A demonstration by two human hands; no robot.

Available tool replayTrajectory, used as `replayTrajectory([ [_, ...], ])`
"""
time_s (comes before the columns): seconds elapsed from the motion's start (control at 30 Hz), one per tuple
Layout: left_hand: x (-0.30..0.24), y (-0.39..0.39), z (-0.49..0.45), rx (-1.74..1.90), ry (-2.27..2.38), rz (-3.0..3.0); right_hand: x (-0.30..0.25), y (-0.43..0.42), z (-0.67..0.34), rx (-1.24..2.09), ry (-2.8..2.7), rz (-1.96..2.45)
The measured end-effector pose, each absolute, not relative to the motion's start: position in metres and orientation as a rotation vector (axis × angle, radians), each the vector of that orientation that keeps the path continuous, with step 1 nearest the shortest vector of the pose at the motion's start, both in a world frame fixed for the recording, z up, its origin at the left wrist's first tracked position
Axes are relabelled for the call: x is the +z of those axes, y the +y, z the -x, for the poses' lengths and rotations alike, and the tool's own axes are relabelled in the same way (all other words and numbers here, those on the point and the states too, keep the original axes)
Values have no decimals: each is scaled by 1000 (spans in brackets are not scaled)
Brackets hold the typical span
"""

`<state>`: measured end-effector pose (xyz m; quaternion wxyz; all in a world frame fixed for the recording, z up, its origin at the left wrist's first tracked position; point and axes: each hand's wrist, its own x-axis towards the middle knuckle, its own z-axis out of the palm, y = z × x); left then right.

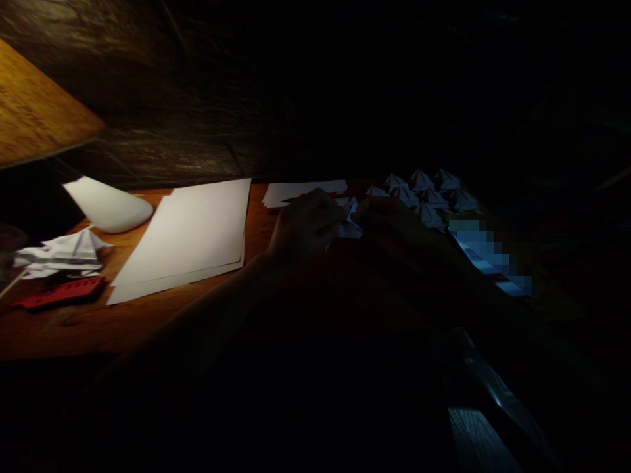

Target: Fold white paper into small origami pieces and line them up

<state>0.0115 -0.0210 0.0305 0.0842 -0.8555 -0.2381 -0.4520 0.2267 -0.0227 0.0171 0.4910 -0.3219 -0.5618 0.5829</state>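
The scene is very dark. My left hand (303,223) and my right hand (389,220) meet over the wooden table (172,315), fingers curled around a small folded white paper piece (349,220) held between them. Just behind my right hand lies a cluster of several finished folded paper shapes (428,190). A stack of plain white sheets (190,233) lies to the left of my left hand.
More white sheets (300,192) lie behind my hands. At far left sit a white curved object (111,205), crumpled folded paper (64,255) and a red flat object (62,292). A lampshade (34,115) hangs at upper left. A blurred blue patch (488,256) lies right.
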Motion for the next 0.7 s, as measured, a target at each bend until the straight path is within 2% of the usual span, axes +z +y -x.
replayTrajectory([
  [0.7,30,-17,-13,-1557,-785,2457,24,-23,-222,1381,-1306,697],
])
